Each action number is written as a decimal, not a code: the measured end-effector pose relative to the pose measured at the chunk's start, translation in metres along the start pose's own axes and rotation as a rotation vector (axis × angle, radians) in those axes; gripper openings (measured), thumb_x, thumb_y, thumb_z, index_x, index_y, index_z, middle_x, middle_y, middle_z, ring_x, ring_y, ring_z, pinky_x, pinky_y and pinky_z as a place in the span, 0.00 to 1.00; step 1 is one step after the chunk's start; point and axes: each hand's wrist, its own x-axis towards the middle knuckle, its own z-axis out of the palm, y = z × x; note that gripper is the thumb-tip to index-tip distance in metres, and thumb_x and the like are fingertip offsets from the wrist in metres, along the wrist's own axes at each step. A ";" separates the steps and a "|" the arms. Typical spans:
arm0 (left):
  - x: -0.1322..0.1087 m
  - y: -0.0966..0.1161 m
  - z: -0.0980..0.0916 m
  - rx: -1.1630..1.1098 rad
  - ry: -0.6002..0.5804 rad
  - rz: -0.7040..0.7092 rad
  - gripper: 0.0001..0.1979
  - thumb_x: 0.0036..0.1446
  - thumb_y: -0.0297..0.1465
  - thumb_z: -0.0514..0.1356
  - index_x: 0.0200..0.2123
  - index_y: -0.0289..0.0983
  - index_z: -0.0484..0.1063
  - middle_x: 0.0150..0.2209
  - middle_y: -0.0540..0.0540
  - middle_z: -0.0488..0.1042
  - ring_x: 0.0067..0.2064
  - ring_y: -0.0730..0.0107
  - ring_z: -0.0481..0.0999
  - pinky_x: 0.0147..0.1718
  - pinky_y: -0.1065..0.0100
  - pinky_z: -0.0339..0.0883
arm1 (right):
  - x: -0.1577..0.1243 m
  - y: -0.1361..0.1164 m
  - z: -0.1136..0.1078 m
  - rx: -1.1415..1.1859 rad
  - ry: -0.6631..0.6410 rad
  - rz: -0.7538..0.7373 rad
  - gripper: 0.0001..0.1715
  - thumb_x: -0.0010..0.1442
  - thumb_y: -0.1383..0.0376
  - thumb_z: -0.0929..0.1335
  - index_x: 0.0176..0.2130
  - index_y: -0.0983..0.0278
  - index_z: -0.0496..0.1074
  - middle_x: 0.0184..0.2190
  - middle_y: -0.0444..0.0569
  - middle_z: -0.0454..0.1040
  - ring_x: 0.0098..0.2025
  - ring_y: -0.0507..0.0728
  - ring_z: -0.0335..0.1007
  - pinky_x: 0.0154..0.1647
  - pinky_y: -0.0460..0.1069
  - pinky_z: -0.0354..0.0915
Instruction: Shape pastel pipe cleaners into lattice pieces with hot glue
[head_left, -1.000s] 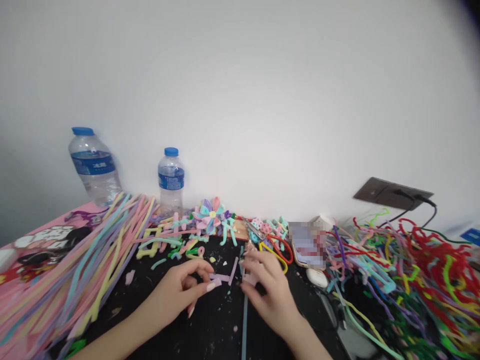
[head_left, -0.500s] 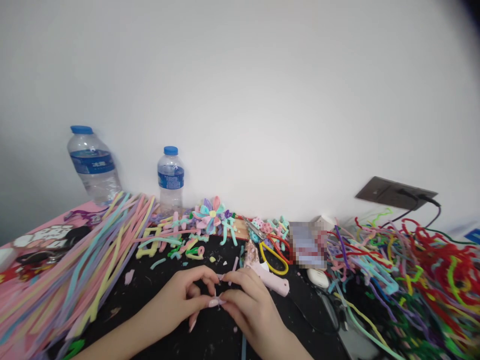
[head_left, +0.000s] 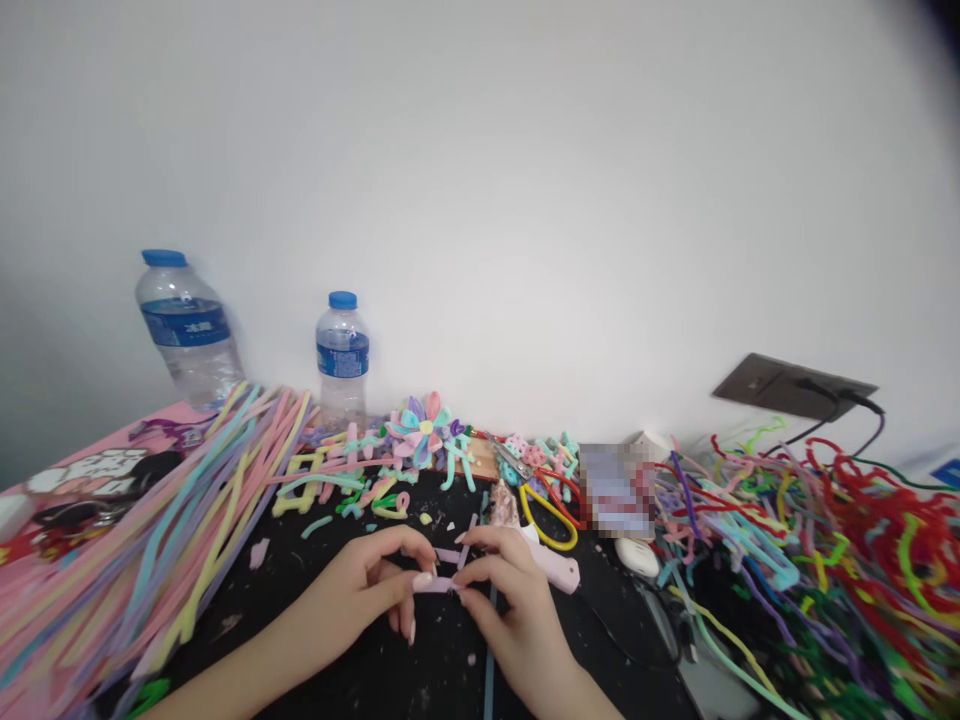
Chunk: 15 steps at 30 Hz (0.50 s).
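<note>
Low in the middle of the head view, both of my hands meet over the black table surface [head_left: 375, 685]. A short lilac pipe cleaner piece [head_left: 435, 585] lies level between them. My left hand [head_left: 379, 585] pinches its left end between thumb and fingers. At the other end, the fingertips of my right hand [head_left: 510, 585] are closed on it. Just behind the fingers, two more lilac strips [head_left: 466, 545] show, partly covered by my right hand. A pale pink tool [head_left: 559, 568], probably a glue gun, lies right behind my right hand.
Long pastel pipe cleaners [head_left: 217, 500] spread at left, tangled bright ones [head_left: 840, 560] at right. Behind are a pipe cleaner flower [head_left: 424, 428], scissors with yellow handles [head_left: 551, 518] and two water bottles [head_left: 343, 355]. A white mouse-like object [head_left: 636, 556] and wall socket [head_left: 787, 385] are at right.
My hands have moved slightly apart, and the lilac piece between them now shows as a level strip. The lilac strips behind the fingers are more visible.
</note>
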 end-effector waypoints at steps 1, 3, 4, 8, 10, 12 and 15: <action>0.000 0.000 -0.001 0.010 0.009 -0.007 0.08 0.56 0.35 0.56 0.35 0.36 0.67 0.17 0.55 0.70 0.20 0.73 0.73 0.22 0.75 0.62 | 0.000 0.001 0.000 -0.004 0.011 0.010 0.13 0.50 0.80 0.67 0.32 0.62 0.72 0.43 0.50 0.69 0.47 0.57 0.65 0.48 0.51 0.61; 0.000 -0.001 -0.003 0.035 0.063 -0.010 0.10 0.57 0.37 0.54 0.37 0.36 0.67 0.16 0.55 0.70 0.20 0.72 0.72 0.22 0.74 0.62 | -0.001 0.004 -0.001 -0.015 0.038 0.029 0.12 0.51 0.79 0.67 0.31 0.63 0.72 0.43 0.50 0.69 0.47 0.57 0.65 0.49 0.51 0.61; 0.000 -0.001 -0.004 0.051 0.101 -0.002 0.11 0.58 0.38 0.53 0.36 0.36 0.67 0.16 0.56 0.69 0.20 0.72 0.71 0.22 0.74 0.61 | -0.001 0.005 -0.001 -0.022 0.052 0.037 0.12 0.51 0.78 0.67 0.31 0.63 0.72 0.43 0.51 0.69 0.47 0.57 0.65 0.49 0.51 0.61; 0.001 -0.004 -0.011 0.156 0.267 0.041 0.16 0.60 0.40 0.50 0.24 0.37 0.62 0.15 0.57 0.63 0.18 0.75 0.65 0.24 0.73 0.60 | -0.003 0.010 -0.001 -0.046 0.085 0.061 0.10 0.52 0.77 0.66 0.32 0.62 0.72 0.44 0.51 0.68 0.48 0.59 0.65 0.49 0.52 0.62; 0.002 -0.005 -0.014 0.179 0.309 0.027 0.19 0.60 0.41 0.49 0.20 0.38 0.58 0.15 0.57 0.60 0.17 0.75 0.63 0.22 0.73 0.59 | -0.003 0.011 -0.001 -0.053 0.083 0.066 0.11 0.52 0.76 0.66 0.32 0.62 0.72 0.45 0.51 0.68 0.49 0.59 0.65 0.48 0.53 0.63; 0.001 -0.005 -0.015 0.196 0.313 0.000 0.20 0.59 0.43 0.48 0.19 0.39 0.56 0.15 0.57 0.57 0.16 0.75 0.61 0.20 0.73 0.57 | -0.003 0.011 -0.001 -0.054 0.081 0.061 0.11 0.52 0.77 0.66 0.32 0.62 0.72 0.44 0.51 0.68 0.48 0.59 0.65 0.48 0.53 0.63; -0.001 -0.005 -0.014 0.276 0.284 -0.010 0.23 0.60 0.43 0.46 0.16 0.39 0.54 0.14 0.56 0.56 0.17 0.74 0.61 0.21 0.72 0.56 | -0.003 0.009 -0.001 -0.052 0.086 0.041 0.12 0.52 0.77 0.66 0.32 0.62 0.72 0.44 0.52 0.69 0.47 0.59 0.66 0.48 0.54 0.63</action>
